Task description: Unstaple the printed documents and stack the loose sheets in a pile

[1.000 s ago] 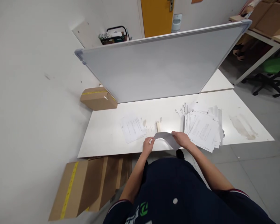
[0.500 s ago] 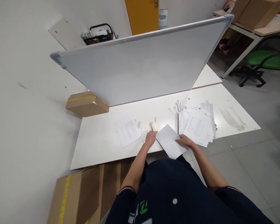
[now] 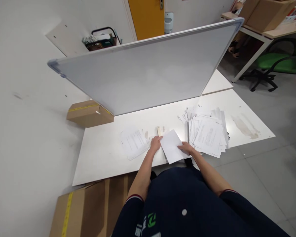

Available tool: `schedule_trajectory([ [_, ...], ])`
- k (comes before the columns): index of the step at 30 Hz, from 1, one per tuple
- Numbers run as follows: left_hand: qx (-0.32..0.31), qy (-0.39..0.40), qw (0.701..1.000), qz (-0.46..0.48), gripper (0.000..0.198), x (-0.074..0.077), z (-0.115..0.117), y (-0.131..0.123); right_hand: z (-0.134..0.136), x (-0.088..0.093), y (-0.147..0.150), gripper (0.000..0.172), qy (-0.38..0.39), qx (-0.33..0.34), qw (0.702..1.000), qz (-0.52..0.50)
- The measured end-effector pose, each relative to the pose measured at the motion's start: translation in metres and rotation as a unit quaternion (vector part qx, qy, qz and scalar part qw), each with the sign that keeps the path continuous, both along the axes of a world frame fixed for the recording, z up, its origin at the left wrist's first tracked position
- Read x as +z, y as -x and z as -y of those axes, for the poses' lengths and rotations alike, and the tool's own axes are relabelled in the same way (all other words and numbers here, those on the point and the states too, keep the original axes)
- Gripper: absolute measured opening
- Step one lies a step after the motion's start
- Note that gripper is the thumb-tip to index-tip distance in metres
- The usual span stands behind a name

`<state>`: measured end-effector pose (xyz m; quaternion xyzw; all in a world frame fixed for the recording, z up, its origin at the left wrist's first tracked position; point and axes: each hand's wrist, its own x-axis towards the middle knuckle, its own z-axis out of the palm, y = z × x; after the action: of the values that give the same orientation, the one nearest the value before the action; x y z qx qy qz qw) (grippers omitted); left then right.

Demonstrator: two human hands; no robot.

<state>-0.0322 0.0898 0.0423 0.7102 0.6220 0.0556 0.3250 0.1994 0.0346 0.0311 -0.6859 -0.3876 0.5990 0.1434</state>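
Note:
A white sheet of paper, blank on its upper face, is held between my two hands over the table's front edge. My left hand pinches its left corner, close to a small cream-coloured object on the table. On the paper's right side, my right hand grips the edge with thumb and fingers. Printed sheets lie flat to the left of my left hand. A messy pile of printed papers sits to the right of my right hand.
A large whiteboard stands across the white table. A cardboard box rests at the table's back left; larger cardboard is below at the left. Another desk and a green chair are at the upper right.
Both hands and the held paper have moved left, nearer the printed sheets. The paper has turned slightly. The whole view has shifted a little.

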Motion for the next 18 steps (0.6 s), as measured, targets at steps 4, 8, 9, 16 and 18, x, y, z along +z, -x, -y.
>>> schedule_trajectory([
  [4, 0.003, -0.003, 1.0, 0.0, 0.046, 0.001, 0.002, 0.002, -0.001, -0.006, 0.005, 0.02, 0.004, -0.012, 1.0, -0.002],
  [8, 0.023, -0.029, 0.999, -0.009, 0.053, 0.002, 0.005, 0.005, 0.0, -0.012, 0.005, 0.022, 0.005, -0.025, 1.0, -0.011],
  [9, 0.027, -0.036, 0.999, -0.014, 0.054, 0.002, 0.006, 0.006, 0.0, -0.013, 0.005, 0.023, 0.004, -0.029, 0.999, -0.015],
  [16, 0.017, -0.054, 0.997, -0.057, 0.06, 0.002, 0.012, 0.009, 0.0, -0.022, 0.004, 0.025, 0.007, -0.05, 0.998, -0.028],
  [18, 0.015, -0.053, 0.996, -0.071, 0.059, 0.002, 0.012, 0.009, 0.0, -0.021, 0.005, 0.026, 0.009, -0.051, 0.998, -0.029],
])
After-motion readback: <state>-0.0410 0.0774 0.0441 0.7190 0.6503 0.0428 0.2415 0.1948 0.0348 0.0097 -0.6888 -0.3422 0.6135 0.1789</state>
